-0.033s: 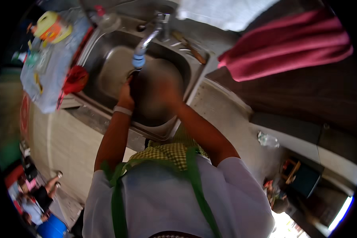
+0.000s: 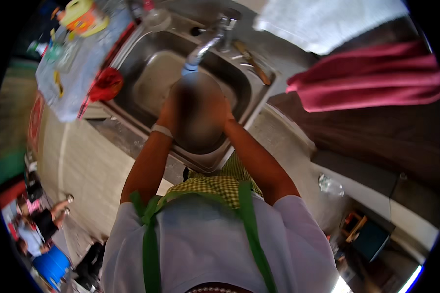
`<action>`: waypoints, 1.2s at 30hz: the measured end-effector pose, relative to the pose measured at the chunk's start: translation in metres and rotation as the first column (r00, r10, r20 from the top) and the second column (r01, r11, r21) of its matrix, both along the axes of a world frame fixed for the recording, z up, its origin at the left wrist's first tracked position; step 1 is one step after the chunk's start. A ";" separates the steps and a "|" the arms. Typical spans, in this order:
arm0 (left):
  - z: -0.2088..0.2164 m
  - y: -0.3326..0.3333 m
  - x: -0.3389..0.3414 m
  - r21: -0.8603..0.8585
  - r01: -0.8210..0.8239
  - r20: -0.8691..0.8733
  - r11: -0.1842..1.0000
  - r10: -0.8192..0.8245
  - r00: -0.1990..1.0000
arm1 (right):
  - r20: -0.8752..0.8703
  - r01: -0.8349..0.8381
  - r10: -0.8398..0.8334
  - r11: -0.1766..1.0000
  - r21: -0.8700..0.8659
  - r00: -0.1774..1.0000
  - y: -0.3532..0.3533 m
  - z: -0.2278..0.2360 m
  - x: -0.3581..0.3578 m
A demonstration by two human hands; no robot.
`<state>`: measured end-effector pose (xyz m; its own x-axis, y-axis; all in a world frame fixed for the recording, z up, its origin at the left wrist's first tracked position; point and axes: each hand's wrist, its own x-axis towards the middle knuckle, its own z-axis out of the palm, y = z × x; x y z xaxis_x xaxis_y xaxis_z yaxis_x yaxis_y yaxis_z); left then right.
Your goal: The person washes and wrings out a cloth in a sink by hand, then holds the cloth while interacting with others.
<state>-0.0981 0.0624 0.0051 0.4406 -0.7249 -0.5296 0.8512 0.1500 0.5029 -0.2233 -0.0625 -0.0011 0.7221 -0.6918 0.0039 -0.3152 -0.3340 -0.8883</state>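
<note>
While the person leans over the sink (image 2: 261, 100), the checked apron (image 2: 208, 189) with green straps comes nearest to its near edge, and both hands are inside the rim. The left hand (image 2: 167, 116) grasps a round thing (image 2: 200, 134) from its left side, and the right hand (image 2: 226, 111) grasps it from the right; because this part is blurred, I cannot tell how the fingers are placed, nor whether the thing is a bowl or a pot. It is toward the near right corner of the sink, just under the mouth of the tap (image 2: 205, 52). By my judgement, the step in hand is washing or rinsing it, although running water cannot be made out; the next move would call for a steady hold at both sides, while the thing is turned below the tap. Along the sink's far right edge lies a brown-handled tool (image 2: 262, 75), and near its far left corner stands a clear bottle (image 2: 157, 20). By the left edge hangs a red bag (image 2: 107, 84), beside a plastic-covered table (image 2: 76, 100), which carries a yellow jug (image 2: 89, 22) at its far end. Farther to the right are a white cloth (image 2: 327, 24) and a pink cloth (image 2: 371, 78).
</note>
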 end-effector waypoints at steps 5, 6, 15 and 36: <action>0.055 -0.008 -0.022 0.169 -0.092 -0.214 0.981 0.128 0.968 | -0.095 -0.261 0.279 0.951 0.167 0.956 -0.001 0.027 0.026; 0.060 -0.004 -0.021 0.219 -0.054 -0.208 0.974 0.101 0.973 | -0.086 -0.364 0.374 0.925 0.113 0.924 0.001 0.019 0.029; 0.023 0.024 -0.008 0.650 -0.476 0.414 0.593 0.249 0.876 | -0.203 0.227 -0.105 0.344 0.911 0.974 -0.020 0.025 0.062; 0.029 -0.028 -0.012 0.297 -0.109 -0.499 0.949 0.251 0.830 | 0.005 0.062 -0.190 0.342 0.938 0.982 -0.026 0.042 0.038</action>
<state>-0.1100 0.0340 0.0336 0.1543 -0.4754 -0.8661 0.9653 0.2596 0.0295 -0.1850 -0.0885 0.0411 0.6653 -0.3779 -0.6439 -0.1702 0.7630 -0.6237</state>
